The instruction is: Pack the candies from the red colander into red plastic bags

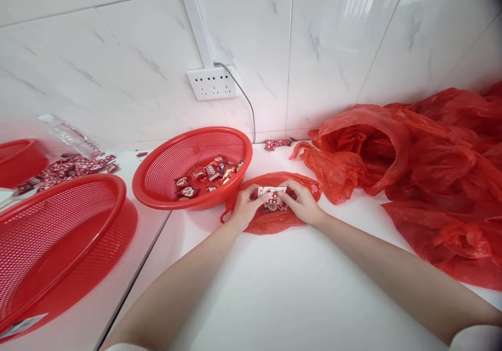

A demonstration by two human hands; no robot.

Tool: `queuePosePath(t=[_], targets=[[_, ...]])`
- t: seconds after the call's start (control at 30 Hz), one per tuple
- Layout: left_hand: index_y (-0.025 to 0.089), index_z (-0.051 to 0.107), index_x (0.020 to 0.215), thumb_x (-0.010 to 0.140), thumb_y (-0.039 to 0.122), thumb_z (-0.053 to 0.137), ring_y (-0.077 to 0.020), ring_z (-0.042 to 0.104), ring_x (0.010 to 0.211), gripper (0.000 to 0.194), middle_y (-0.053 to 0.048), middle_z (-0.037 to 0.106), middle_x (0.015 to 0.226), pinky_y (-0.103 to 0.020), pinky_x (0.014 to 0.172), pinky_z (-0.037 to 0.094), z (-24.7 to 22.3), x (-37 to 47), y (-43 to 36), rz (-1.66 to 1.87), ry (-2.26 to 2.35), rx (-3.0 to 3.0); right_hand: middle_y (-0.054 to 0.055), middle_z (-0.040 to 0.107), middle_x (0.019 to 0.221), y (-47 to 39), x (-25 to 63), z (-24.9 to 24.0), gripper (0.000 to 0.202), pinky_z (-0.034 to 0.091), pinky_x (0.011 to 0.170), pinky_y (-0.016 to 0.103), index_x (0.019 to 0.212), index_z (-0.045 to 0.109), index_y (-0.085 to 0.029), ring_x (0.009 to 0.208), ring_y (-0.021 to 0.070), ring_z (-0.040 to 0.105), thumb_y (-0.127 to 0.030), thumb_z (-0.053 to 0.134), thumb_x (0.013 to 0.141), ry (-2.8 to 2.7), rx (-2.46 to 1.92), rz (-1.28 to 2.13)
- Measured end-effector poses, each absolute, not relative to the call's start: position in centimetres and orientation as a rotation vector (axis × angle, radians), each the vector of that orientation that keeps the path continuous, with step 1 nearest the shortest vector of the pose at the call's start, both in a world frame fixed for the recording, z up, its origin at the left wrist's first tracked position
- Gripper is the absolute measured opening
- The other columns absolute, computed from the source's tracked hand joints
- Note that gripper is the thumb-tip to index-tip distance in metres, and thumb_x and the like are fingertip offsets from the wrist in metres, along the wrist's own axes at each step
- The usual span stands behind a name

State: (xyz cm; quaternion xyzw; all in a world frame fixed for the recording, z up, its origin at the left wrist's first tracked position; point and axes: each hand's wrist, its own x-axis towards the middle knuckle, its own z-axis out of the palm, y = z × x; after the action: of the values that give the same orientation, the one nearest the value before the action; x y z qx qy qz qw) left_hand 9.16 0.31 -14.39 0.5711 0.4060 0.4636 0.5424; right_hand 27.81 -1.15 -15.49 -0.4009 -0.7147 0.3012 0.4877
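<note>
Both hands meet over a red plastic bag lying on the white table. My left hand is closed on the left end of a small red and white packet. At its right end my right hand is closed on the same packet, with both thumbs on its face. More printed red and white wrapping shows just below the thumbs; whether it is a separate piece I cannot tell. Left of the hands, a red mesh basket holds several small wrapped packets.
Red plastic bags are heaped at the right. Another red basket stands at the left, with a pile of packets and a clear bottle behind it. Small packets lie by the wall below a socket strip and cable.
</note>
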Motion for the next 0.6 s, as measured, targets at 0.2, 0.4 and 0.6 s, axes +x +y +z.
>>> queuePosePath(t=[0.2, 0.4, 0.6], targets=[[0.018, 0.064, 0.091, 0.069, 0.032, 0.077, -0.0153, 0.058, 0.079, 0.029, 0.0, 0.064, 0.086, -0.026, 0.073, 0.047, -14.17, 9.35, -0.12, 1.066, 0.963, 1.505, 0.004, 0.058, 0.08, -1.33, 27.62, -15.36, 0.017, 0.045, 0.071, 0.032, 0.087, 0.057, -0.021, 0.076, 0.0182, 0.055, -0.033, 0.049, 0.095, -1.783, -0.962, 0.602], [0.017, 0.064, 0.074, 0.07, 0.034, 0.076, -0.0133, 0.054, 0.071, 0.022, 0.002, 0.058, 0.072, -0.024, 0.069, 0.044, -14.62, 9.04, 0.17, 1.131, 1.016, 1.512, 0.004, 0.06, 0.087, -1.55, 27.51, -15.06, 0.013, 0.045, 0.073, 0.033, 0.092, 0.057, -0.022, 0.08, 0.0191, 0.056, -0.035, 0.056, 0.09, -1.878, -0.945, 0.607], [0.017, 0.066, 0.077, 0.068, 0.033, 0.078, -0.0129, 0.057, 0.07, 0.022, 0.002, 0.062, 0.073, -0.024, 0.068, 0.046, -14.75, 9.17, 0.4, 1.16, 1.013, 1.38, 0.001, 0.057, 0.07, -0.81, 27.6, -15.68, 0.021, 0.043, 0.061, 0.03, 0.08, 0.058, -0.02, 0.065, 0.0164, 0.05, -0.04, 0.063, 0.085, -1.824, -1.09, 0.681]])
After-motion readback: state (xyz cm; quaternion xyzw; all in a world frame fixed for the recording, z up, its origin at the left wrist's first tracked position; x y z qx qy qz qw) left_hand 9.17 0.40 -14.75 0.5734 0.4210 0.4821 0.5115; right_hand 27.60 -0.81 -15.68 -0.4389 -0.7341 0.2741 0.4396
